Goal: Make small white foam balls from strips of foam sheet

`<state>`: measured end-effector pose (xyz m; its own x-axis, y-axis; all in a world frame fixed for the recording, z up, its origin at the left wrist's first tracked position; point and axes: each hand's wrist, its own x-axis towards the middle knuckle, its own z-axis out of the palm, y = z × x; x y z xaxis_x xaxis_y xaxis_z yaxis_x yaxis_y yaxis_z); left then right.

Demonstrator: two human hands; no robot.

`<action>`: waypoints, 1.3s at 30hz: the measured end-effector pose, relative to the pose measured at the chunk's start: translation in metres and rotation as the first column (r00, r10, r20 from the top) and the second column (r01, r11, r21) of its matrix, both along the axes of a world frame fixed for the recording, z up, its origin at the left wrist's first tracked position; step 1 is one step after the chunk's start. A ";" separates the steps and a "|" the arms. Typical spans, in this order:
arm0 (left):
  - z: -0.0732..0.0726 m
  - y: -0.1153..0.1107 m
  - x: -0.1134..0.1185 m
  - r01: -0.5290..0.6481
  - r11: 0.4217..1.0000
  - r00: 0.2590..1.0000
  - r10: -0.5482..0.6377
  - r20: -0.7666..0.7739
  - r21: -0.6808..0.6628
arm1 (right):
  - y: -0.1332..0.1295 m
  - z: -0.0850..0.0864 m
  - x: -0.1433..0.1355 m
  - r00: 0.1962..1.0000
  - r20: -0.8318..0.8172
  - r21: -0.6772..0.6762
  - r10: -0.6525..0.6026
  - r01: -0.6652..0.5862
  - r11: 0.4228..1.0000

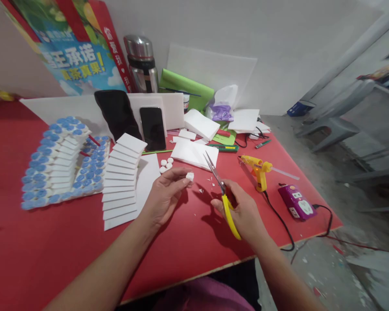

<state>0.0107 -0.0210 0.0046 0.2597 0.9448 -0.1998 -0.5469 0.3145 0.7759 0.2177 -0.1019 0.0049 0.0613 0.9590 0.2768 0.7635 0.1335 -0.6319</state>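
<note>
Between thumb and fingers, my left hand (168, 192) pinches a small white foam piece (189, 176) above the red table. My right hand (241, 207) grips yellow-handled scissors (227, 211), whose blades point up and away, to the right of the piece and apart from it. Several small round white pieces (166, 166) lie just beyond my left hand. Tiny white scraps (201, 190) are scattered between my hands. To the left stands a curved stair-like model made of white foam steps (121, 185), beside a section of blue-topped white pieces (61, 164).
A yellow glue gun (257, 168) lies at right, its cord running to a purple power box (297, 202). Behind are white foam sheets (196, 153), a green cutter knife (223, 148), two phones propped upright, a steel thermos (141, 65) and a tissue pack (222, 112).
</note>
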 end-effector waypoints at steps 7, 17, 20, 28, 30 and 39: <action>0.008 -0.001 0.000 0.033 0.999 0.999 -0.033 -0.027 0.000 | 0.002 0.004 0.006 0.976 0.176 0.048 0.127 -0.137 0.989; 0.006 -0.001 -0.001 0.052 0.998 0.998 -0.051 -0.021 0.046 | 0.004 0.002 0.004 0.955 0.263 0.111 0.134 -0.168 0.980; 0.007 -0.002 0.000 0.057 0.997 0.998 -0.057 -0.011 0.046 | 0.004 0.002 0.004 0.954 0.271 0.124 0.128 -0.166 0.978; 0.004 -0.003 0.000 0.038 0.997 0.998 -0.036 -0.044 0.060 | 0.003 0.001 0.001 0.955 0.267 0.117 0.132 -0.168 0.979; 0.003 -0.002 0.000 0.028 0.998 0.999 -0.025 -0.043 0.056 | 0.002 0.000 0.001 0.954 0.272 0.126 0.126 -0.165 0.978; 0.005 0.000 0.001 0.022 0.999 1.000 -0.021 -0.015 0.034 | -0.001 -0.002 -0.001 0.953 0.282 0.167 0.113 -0.165 0.972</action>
